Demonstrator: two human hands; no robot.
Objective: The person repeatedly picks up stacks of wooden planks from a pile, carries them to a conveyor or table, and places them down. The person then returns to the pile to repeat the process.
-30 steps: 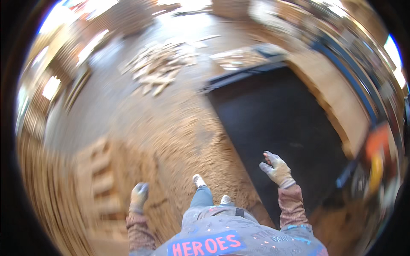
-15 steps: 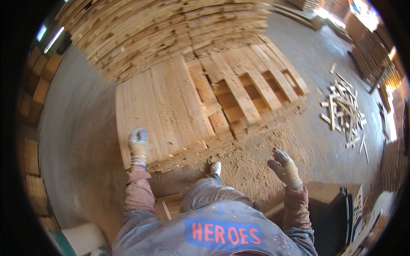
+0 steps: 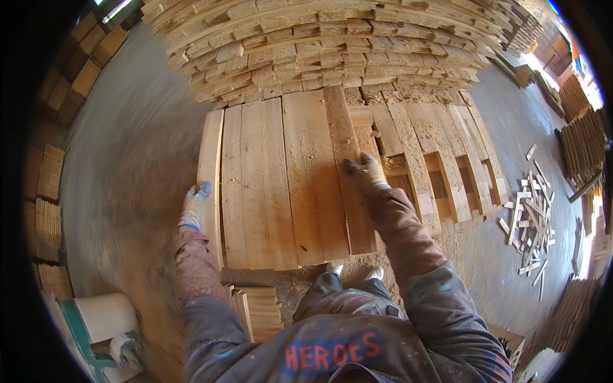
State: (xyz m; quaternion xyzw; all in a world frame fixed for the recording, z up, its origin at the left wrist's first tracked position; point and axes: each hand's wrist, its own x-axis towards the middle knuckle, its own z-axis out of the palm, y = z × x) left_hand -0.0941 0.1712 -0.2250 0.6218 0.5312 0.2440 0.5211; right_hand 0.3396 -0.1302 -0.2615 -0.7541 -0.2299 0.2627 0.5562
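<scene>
Wooden planks (image 3: pixel 262 185) lie side by side on a low stack in front of me, dusted with sawdust. My left hand (image 3: pixel 194 205), in a pale glove with bluish fingertips, is at the outer edge of the leftmost plank (image 3: pixel 211 153). A narrow gap separates that plank from its neighbour. My gloved right hand (image 3: pixel 367 172) grips the outer edge of a darker plank (image 3: pixel 341 127) at the right of the row. Its fingers curl over the edge, with the undersides hidden.
A tall stack of rough boards (image 3: pixel 332 48) rises behind. To the right lie spaced slats (image 3: pixel 415 147) with openings between them, then a heap of offcuts (image 3: pixel 533 217) on the floor. Short boards (image 3: pixel 258 309) sit near my legs. A white and green machine (image 3: pixel 105 319) stands lower left.
My right hand has come from open air over the floor onto the right plank. My left hand is now at the left plank's edge, and that plank stands apart from its neighbour.
</scene>
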